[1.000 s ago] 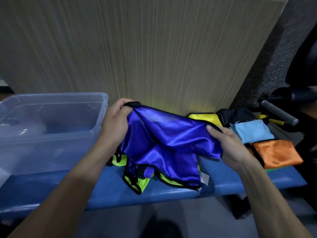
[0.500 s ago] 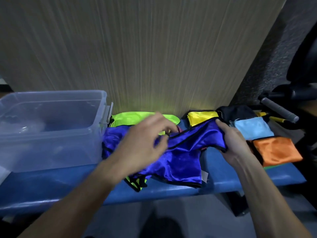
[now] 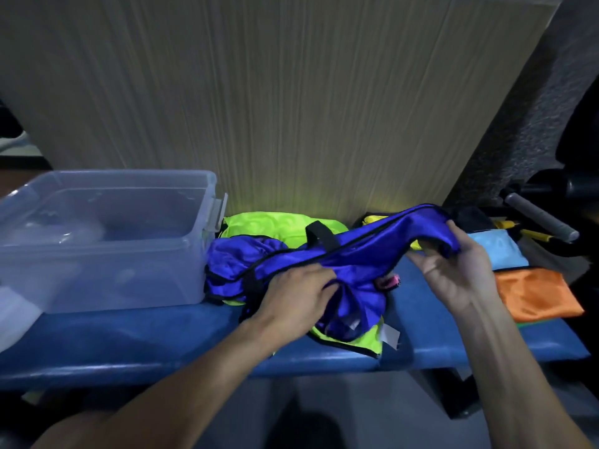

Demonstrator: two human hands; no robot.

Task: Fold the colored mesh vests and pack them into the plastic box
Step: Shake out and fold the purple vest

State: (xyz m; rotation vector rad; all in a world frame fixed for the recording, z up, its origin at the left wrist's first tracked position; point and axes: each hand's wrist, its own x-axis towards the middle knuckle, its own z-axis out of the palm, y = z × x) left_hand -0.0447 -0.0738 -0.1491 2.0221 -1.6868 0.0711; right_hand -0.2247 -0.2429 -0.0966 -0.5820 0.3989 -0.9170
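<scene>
Your left hand [image 3: 299, 294] pinches the glossy blue vest [image 3: 363, 254] at its bunched lower middle, while your right hand [image 3: 457, 267] grips its raised right end, stretching the black-trimmed fabric in a band above the blue tabletop [image 3: 421, 319]. The vest's crumpled left end lies on a neon-yellow vest [image 3: 259, 223], just beside the clear plastic box [image 3: 103, 234].
</scene>
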